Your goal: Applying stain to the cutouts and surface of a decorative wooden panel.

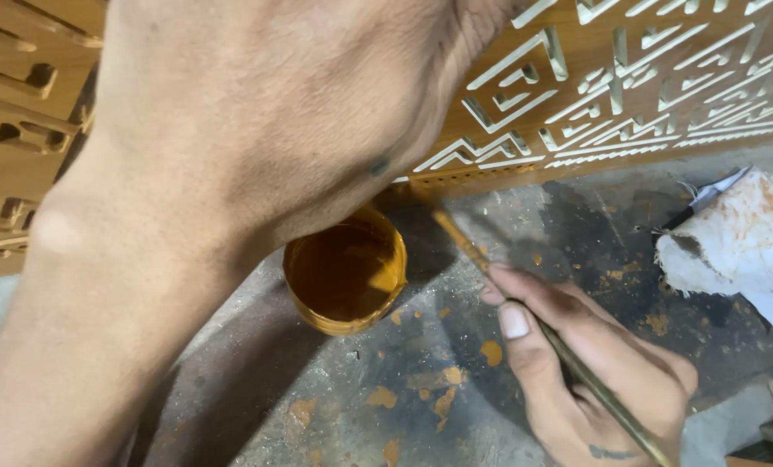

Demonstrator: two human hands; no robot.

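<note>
From the head camera, the right hand [590, 372] pinches a thin paintbrush [538, 324] between thumb and fingers, closed on the handle low down, its tip aimed up at the bottom edge of the carved wooden panel [628, 78]. The open pot of ochre stain [345, 272] sits on the floor just beside the panel's foot, within easy reach of the brush.

The left hand [256, 112] fills the near view, wrist bent toward the panel; its fingers are out of sight, so how open it is cannot be told.

Good work here looks like a light load on the bristles and a steady tip along that narrow edge, keeping stain out of the pale grooves.

A stained white rag [737, 242] lies to the right. Ochre drips [490, 352] spot the concrete floor [317, 406]. The forearm hides much of the panel.
</note>
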